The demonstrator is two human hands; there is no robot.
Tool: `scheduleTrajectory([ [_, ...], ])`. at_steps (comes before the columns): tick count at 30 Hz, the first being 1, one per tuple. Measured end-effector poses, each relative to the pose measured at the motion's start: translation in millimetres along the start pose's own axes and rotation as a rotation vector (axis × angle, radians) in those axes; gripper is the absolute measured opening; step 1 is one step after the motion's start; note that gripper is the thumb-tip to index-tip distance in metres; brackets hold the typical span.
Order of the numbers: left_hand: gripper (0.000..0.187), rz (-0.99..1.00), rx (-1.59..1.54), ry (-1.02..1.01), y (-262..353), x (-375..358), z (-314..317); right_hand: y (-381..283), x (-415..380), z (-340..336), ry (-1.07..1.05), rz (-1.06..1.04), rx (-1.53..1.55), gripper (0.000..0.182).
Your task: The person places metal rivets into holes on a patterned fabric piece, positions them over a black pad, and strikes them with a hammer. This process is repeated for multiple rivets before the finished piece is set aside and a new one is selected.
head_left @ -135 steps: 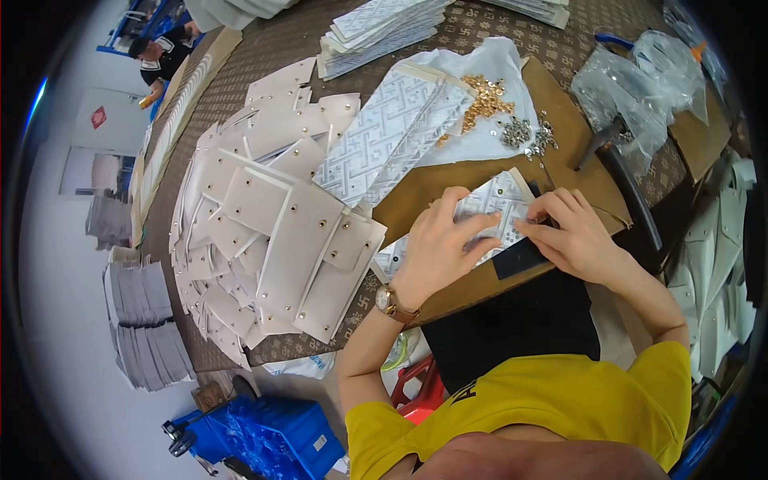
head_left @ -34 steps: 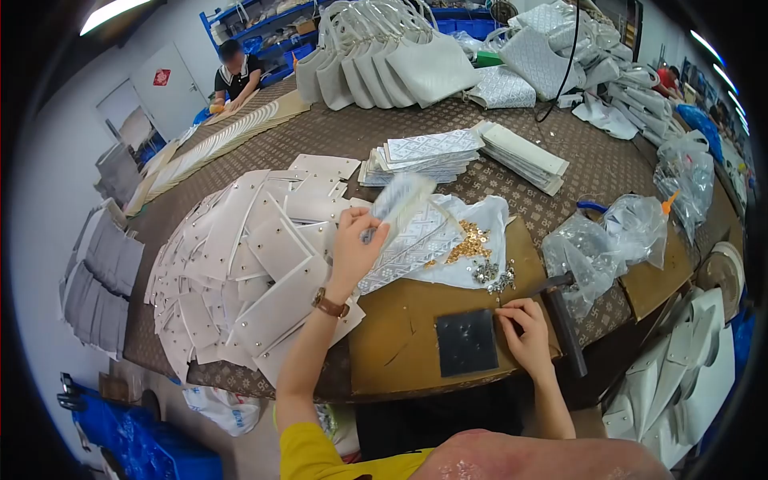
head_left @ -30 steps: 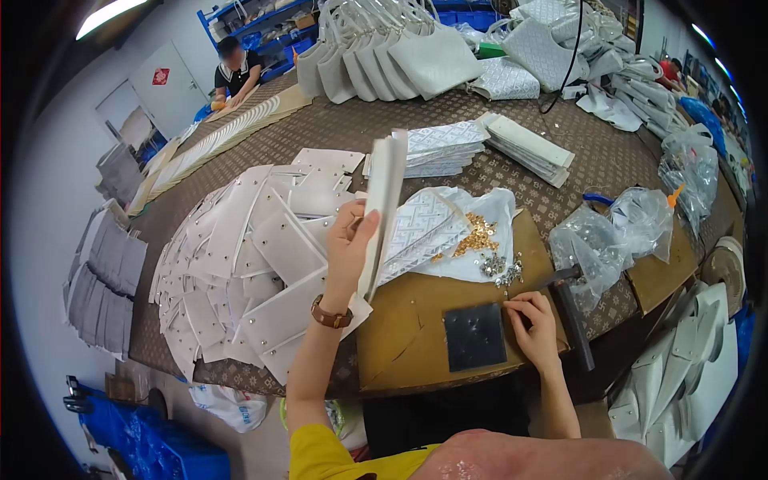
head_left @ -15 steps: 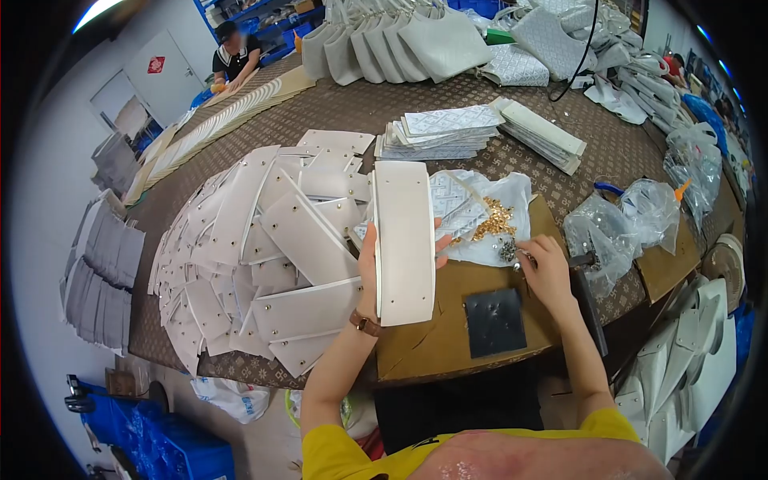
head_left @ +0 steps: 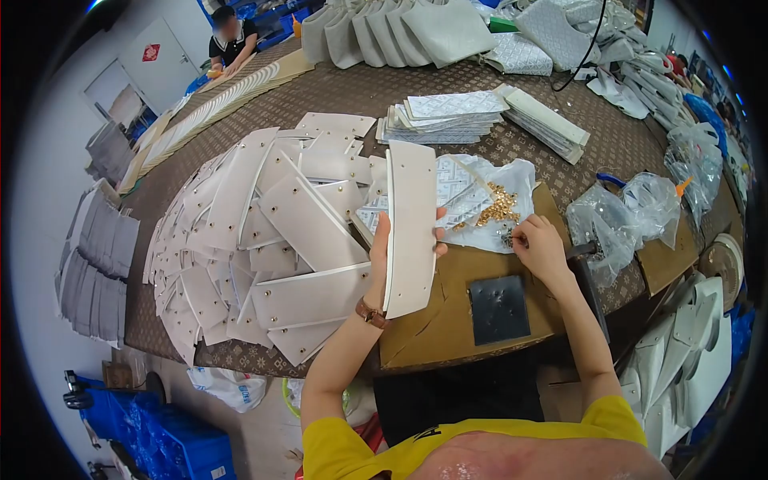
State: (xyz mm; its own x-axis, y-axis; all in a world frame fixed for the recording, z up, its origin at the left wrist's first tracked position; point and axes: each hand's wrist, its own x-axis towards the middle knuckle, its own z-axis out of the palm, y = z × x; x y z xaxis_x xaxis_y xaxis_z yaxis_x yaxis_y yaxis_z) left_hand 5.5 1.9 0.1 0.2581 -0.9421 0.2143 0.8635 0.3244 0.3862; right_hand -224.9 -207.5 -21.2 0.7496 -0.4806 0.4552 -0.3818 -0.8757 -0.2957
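My left hand (head_left: 382,254) is wrapped round a long cream leather-like panel (head_left: 412,232), thumb at its left edge and fingertips showing past the right. Small holes show near the panel's ends. Over the white plastic sheet (head_left: 518,174), my right hand (head_left: 542,246) pinches its fingers together at a small heap of dark silvery metal pieces (head_left: 507,238); whatever is between the fingertips is too small to make out. Gold-coloured metal pieces (head_left: 501,206) lie just behind. A black square pad (head_left: 499,310) rests on the brown board (head_left: 432,340) in front of me.
A large pile of studded cream panels (head_left: 312,228) spreads to the left. Stacked patterned strips (head_left: 448,116) stand behind, with pale bags (head_left: 392,36) farther back. Clear plastic bags (head_left: 604,232) lie right. Another person (head_left: 232,44) sits at the far left.
The panel in my left hand has risen slightly and turned, its lower end swinging right. My right hand has moved a little up, its fingers closing at the silvery pieces.
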Motion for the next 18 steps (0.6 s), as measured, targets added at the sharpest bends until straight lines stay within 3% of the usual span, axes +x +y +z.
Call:
scheduleTrajectory([
  [5,0.073,0.159,0.008,0.047,-1,2,-10,-2,-1,-2,0.016,0.005,0.048,0.010],
  [13,0.075,0.137,0.057,0.143,0,-2,-6,3,-6,-2,0.064,-0.019,0.081,0.010],
  [15,0.082,0.172,0.157,0.289,2,-2,-6,1,-8,-6,0.045,0.026,0.098,0.009],
  [18,0.087,0.201,0.157,0.125,7,1,-18,4,-15,-8,0.038,0.039,0.131,0.008],
])
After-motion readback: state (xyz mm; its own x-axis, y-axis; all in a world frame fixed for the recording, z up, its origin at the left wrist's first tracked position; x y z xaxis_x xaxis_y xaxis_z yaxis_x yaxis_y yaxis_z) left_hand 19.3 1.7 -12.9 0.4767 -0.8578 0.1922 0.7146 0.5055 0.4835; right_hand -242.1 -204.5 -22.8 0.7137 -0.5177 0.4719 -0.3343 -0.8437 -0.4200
